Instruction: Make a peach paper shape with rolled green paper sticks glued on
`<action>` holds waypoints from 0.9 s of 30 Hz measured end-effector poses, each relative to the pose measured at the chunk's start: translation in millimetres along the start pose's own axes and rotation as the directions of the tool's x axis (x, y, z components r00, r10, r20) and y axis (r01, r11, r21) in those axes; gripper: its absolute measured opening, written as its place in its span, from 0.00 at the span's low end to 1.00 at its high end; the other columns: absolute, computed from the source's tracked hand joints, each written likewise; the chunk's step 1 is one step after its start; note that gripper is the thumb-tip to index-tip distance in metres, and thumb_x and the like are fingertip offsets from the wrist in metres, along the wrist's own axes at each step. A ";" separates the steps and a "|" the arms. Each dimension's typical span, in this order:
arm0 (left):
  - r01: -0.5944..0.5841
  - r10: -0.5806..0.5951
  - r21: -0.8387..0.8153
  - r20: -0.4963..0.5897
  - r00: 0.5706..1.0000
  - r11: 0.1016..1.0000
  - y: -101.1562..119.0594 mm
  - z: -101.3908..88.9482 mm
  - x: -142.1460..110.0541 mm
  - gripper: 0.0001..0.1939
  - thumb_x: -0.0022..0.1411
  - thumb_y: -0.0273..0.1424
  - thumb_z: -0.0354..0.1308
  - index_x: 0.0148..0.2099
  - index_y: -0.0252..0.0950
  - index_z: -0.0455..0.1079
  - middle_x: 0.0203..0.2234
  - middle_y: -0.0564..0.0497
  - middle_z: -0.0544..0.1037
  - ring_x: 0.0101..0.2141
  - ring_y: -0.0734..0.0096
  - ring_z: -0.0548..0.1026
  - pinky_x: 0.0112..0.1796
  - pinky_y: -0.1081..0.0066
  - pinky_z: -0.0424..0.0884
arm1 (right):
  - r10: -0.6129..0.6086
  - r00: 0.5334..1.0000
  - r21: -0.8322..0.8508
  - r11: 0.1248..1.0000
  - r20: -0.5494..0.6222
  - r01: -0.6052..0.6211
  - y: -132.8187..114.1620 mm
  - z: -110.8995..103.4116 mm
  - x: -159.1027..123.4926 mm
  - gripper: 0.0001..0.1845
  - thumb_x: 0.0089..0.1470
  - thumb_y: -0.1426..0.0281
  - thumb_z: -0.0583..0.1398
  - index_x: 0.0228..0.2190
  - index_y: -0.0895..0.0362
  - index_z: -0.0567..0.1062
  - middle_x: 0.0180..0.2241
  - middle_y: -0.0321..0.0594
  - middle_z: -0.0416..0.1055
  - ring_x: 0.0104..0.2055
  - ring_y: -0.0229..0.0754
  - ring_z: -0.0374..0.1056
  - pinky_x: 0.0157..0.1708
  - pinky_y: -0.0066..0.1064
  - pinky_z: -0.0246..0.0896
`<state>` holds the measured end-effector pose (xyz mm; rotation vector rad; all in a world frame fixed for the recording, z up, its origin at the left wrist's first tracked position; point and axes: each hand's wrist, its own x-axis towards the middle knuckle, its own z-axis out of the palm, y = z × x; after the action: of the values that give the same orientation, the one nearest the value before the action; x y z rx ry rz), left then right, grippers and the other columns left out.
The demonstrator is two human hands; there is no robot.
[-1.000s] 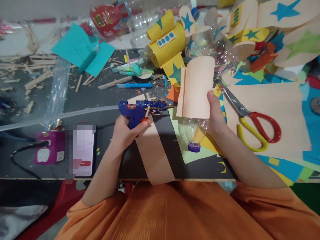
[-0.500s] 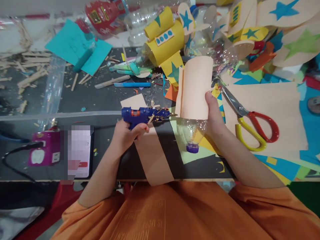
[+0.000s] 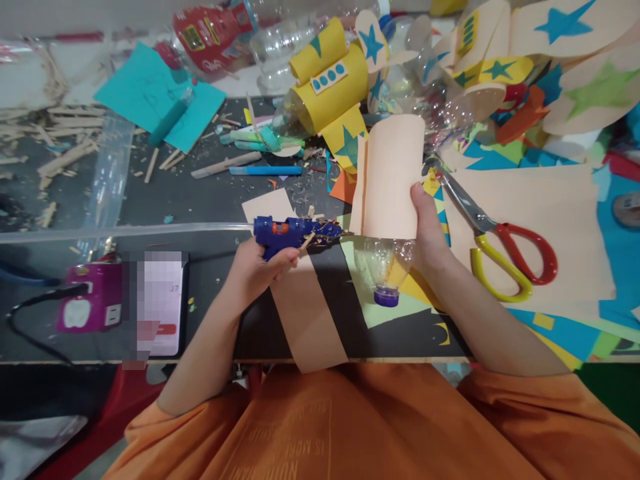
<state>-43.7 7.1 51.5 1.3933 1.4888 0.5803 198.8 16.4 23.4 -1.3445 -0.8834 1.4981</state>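
Note:
My left hand [image 3: 255, 270] is closed around the grip of a blue glue gun [image 3: 293, 232] whose nozzle points right, its tip close to the lower left edge of a peach paper sleeve [image 3: 390, 175]. That sleeve is wrapped round a clear plastic bottle [image 3: 384, 263] held upside down, blue cap toward me. My right hand [image 3: 429, 227] grips the sleeve and bottle from the right side. A long peach paper strip [image 3: 305, 313] lies on the dark table under the glue gun.
Red and yellow scissors [image 3: 505, 250] lie on a peach sheet right of my hand. A yellow paper-covered bottle craft [image 3: 330, 83] and starred cutouts crowd the back. Wooden sticks [image 3: 60, 153], teal paper [image 3: 155, 93] and a purple power strip [image 3: 90, 303] are at left.
The glue gun has shifted right toward the sleeve's lower left edge. The bottle in my right hand has barely moved.

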 end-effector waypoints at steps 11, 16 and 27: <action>0.059 -0.053 0.135 -0.049 0.997 0.989 6.6 -0.2 -0.5 0.14 0.45 0.43 0.55 0.19 0.39 0.62 0.09 0.57 0.64 0.13 0.75 0.64 0.17 0.75 0.62 | 0.062 0.998 0.245 0.968 -0.015 -0.056 1.3 6.1 -3.1 0.28 0.43 0.43 0.61 0.40 0.49 0.72 0.51 0.39 0.75 0.61 0.55 0.65 0.54 0.50 0.68; 0.041 -0.029 0.109 -0.102 0.994 0.993 3.1 -0.3 -1.0 0.14 0.45 0.42 0.56 0.19 0.39 0.62 0.09 0.57 0.63 0.13 0.75 0.63 0.16 0.76 0.61 | 0.039 0.998 0.192 0.980 0.042 -0.046 1.7 7.4 -6.0 0.28 0.45 0.43 0.60 0.42 0.46 0.73 0.50 0.38 0.76 0.58 0.54 0.68 0.53 0.49 0.69; 0.038 -0.027 0.060 -0.182 0.983 0.997 6.7 -0.6 0.9 0.15 0.49 0.33 0.58 0.16 0.39 0.58 0.06 0.57 0.60 0.11 0.78 0.60 0.15 0.77 0.60 | 0.094 0.992 0.175 0.979 0.080 -0.107 4.1 7.1 -11.3 0.30 0.42 0.43 0.63 0.43 0.47 0.74 0.48 0.40 0.76 0.55 0.55 0.69 0.50 0.49 0.69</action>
<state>-40.9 9.7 57.2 1.3914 1.6843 0.6589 191.1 4.9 24.5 -1.2252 -0.7152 1.6710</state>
